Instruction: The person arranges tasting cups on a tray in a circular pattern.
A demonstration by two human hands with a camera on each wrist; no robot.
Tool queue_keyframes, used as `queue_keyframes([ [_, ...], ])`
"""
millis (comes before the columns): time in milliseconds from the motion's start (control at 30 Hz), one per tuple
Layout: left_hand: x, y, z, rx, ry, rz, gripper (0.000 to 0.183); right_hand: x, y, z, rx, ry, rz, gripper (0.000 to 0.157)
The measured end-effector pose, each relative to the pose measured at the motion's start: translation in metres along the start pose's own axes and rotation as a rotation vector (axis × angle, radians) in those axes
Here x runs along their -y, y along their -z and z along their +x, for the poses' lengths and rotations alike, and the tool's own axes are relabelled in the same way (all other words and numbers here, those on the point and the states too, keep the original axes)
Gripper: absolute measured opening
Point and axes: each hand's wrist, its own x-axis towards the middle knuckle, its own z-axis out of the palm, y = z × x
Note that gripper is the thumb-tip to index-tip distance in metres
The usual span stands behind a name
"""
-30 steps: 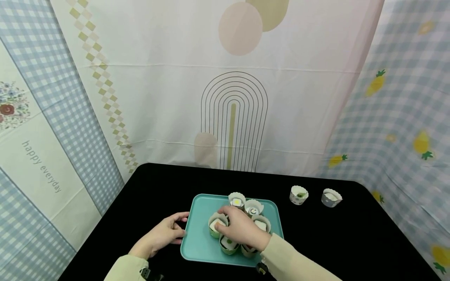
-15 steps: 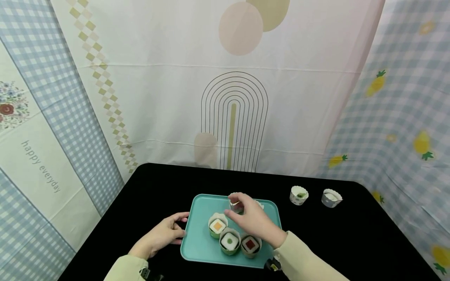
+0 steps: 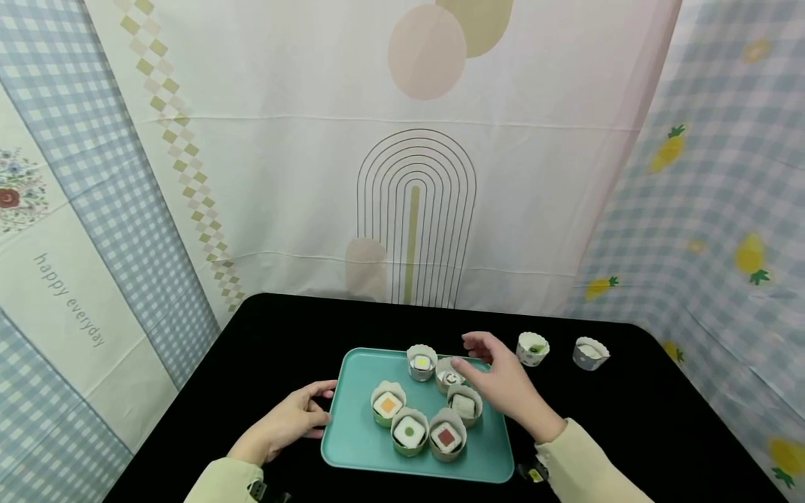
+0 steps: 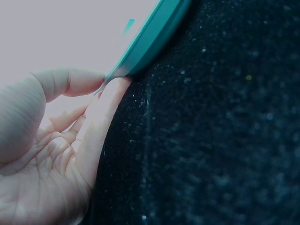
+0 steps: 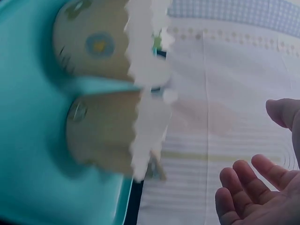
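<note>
My left hand [image 3: 291,421] pinches the left rim of a teal tray [image 3: 355,443] between thumb and fingers; the left wrist view shows the thumb [image 4: 86,82] at the rim. On the tray, several scalloped paper cups each hold a small cake. One cake has an orange square [image 3: 388,404], another a green dot [image 3: 409,432], a third a dark red square [image 3: 446,437]. Behind them are a yellow-centred cake [image 3: 421,362], a swirl-topped one [image 3: 450,378] and a plain pale one [image 3: 464,406]. My right hand [image 3: 504,383] hovers over the tray's right side, fingers loosely bent, holding nothing.
Beyond the tray's right side, two more filled paper cups stand on the black table: one with a green topping [image 3: 532,348] and a grey-blue one [image 3: 590,353]. Patterned cloths [image 3: 289,175] hang behind and at both sides of the table.
My right hand has moved from over the left-middle cup to the right, past the back cups, uncovering the cakes beneath it. My left hand stays at the tray rim.
</note>
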Motion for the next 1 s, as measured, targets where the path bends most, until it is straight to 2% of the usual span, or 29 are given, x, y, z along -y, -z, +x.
queue_keyframes([
  [533,0.0,0.0,0.0,0.001,-0.004,-0.007,0.065,-0.051,0.035,-0.011,-0.113,-0.129,-0.069,0.064],
  [833,-0.001,0.0,-0.001,0.004,-0.006,-0.008,0.065,-0.081,0.046,-0.015,-0.178,-0.247,0.04,0.081],
  [1000,-0.001,0.0,0.0,0.002,-0.007,-0.007,0.065,-0.095,0.05,-0.014,-0.244,-0.334,0.1,0.092],
])
